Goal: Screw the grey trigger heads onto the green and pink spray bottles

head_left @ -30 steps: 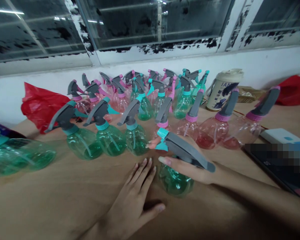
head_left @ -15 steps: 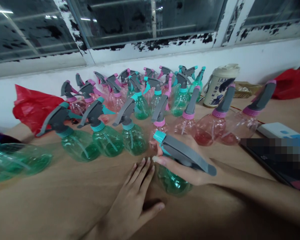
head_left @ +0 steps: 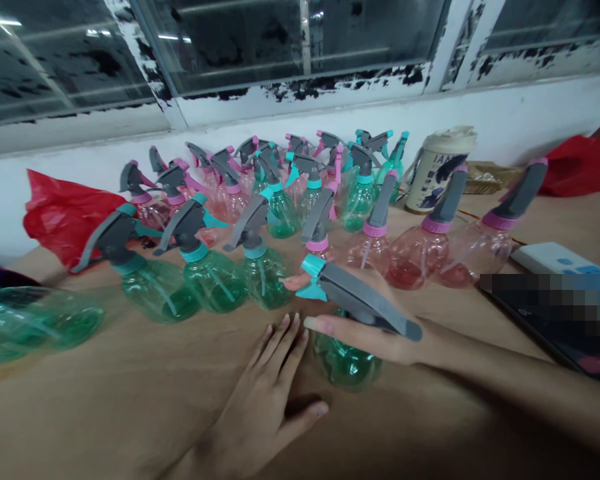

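A green spray bottle (head_left: pixel 347 363) with a grey and turquoise trigger head stands on the table, nearest to me. My right hand (head_left: pixel 385 333) is closed around its neck under the spray head, thumb at the near side. The index finger reaches out past the turquoise trigger (head_left: pixel 312 291), apart from it. My left hand (head_left: pixel 263 393) lies flat on the table with fingers stretched, left of this bottle and not touching it. Beyond the hands stand three green spray bottles (head_left: pixel 266 277) and several pink ones (head_left: pixel 417 260) in a row.
Behind that row, more pink and green spray bottles (head_left: pixel 280 210) crowd toward the wall. Red plastic bags (head_left: pixel 73 217) lie at both sides. A cream cup (head_left: pixel 437 170) stands at back right, with a dark phone-like device (head_left: pixel 540 327) nearer. Another green bottle (head_left: pixel 45 320) lies on its side at left.
The index finger of my right hand has straightened forward off the trigger, and the trigger has swung outward. My left hand stays put.
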The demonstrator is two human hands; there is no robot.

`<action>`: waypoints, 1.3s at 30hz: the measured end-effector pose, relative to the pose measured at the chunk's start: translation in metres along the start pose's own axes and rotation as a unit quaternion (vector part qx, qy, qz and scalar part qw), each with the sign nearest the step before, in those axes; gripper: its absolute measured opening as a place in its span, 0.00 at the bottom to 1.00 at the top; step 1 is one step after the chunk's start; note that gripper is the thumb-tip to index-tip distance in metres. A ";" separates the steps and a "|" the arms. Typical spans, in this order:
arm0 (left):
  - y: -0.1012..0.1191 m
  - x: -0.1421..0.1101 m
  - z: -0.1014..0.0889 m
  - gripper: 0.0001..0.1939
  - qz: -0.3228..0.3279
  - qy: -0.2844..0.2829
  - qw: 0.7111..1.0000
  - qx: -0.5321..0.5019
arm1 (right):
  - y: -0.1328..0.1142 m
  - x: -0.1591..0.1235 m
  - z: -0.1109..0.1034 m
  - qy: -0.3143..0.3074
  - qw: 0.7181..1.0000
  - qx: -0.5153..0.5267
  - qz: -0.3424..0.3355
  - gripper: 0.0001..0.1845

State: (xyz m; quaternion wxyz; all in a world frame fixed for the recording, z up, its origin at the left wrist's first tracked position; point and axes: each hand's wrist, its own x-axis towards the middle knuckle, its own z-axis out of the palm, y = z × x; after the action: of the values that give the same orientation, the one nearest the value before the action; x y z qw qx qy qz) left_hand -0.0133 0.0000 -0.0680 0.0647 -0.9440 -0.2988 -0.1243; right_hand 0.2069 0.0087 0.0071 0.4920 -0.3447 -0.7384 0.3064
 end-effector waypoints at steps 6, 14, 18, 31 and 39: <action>-0.001 0.000 0.001 0.48 -0.001 -0.006 1.000 -0.006 | 0.005 -0.001 0.000 -0.012 1.000 0.006 0.000 0.11; 0.000 0.000 -0.001 0.48 -0.005 -0.011 1.000 -0.021 | 0.005 0.001 0.000 0.010 0.999 -0.031 -0.044 0.06; -0.001 -0.001 0.001 0.48 -0.008 -0.013 1.000 -0.026 | 0.007 0.001 0.000 0.003 0.999 -0.018 -0.045 0.10; -0.001 -0.001 0.001 0.46 -0.005 -0.020 1.000 -0.013 | 0.002 0.002 0.000 0.005 0.999 -0.018 -0.041 0.02; -0.001 -0.001 0.000 0.47 -0.002 -0.021 1.000 -0.010 | -0.001 0.005 -0.001 0.005 0.999 -0.017 -0.037 0.07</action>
State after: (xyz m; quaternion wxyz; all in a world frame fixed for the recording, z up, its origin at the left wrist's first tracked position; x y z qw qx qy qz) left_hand -0.0147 0.0002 -0.0686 0.0485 -0.9464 -0.3008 -0.1072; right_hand 0.2063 0.0121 0.0104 0.5009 -0.3266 -0.7534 0.2734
